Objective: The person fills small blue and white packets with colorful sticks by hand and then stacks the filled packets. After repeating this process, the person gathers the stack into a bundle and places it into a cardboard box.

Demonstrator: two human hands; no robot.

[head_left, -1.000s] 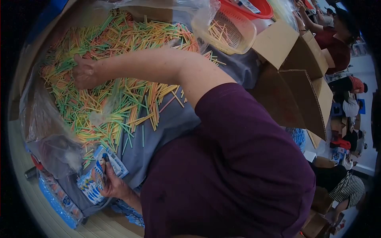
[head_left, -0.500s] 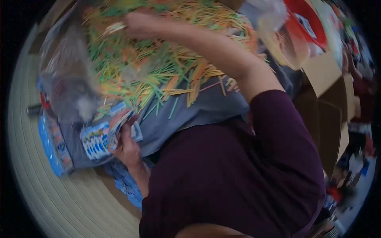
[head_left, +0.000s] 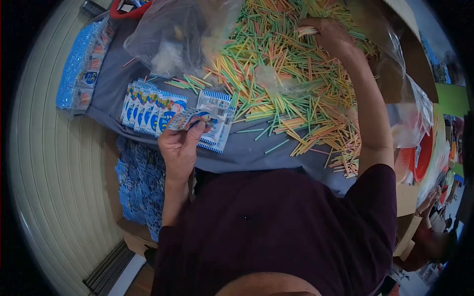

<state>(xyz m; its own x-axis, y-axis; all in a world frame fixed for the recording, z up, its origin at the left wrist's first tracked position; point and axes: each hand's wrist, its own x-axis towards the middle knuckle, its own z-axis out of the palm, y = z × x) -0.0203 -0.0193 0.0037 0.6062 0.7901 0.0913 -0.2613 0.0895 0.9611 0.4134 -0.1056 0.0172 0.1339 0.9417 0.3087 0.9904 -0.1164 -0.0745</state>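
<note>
Along the near edge of the grey-draped bench (head_left: 242, 159), a narrow strip of cloth is exposed between a purple-shirted torso and a broad heap of coloured sticks (head_left: 291, 64). The heap is bounded at upper left by a crumpled clear bag (head_left: 173, 49) and at right by loose clear plastic (head_left: 417, 106). More bare cloth is seen at left, between a fanned row of packets (head_left: 148, 109) and a blue bubble-wrap bag (head_left: 79, 64); beyond that bag, a ribbed cream surface (head_left: 49, 163) is left open.

Printed packets are visible along the side of the bubble-wrap bag. Below the bench edge, a cardboard box (head_left: 132, 240) is filled with blue wrappers (head_left: 138, 185), their details too small to be read. A red tub (head_left: 116, 10) is cut by the upper left edge, its contents indistinct.

A small packet (head_left: 178, 120) is pinched between thumb and fingers of the left hand (head_left: 180, 148), above the row and just beside a larger flat packet (head_left: 219, 109). Over the far part of the heap, a pale bundle of sticks (head_left: 307, 30) is gripped in the fingertips of the right hand (head_left: 335, 38).
</note>
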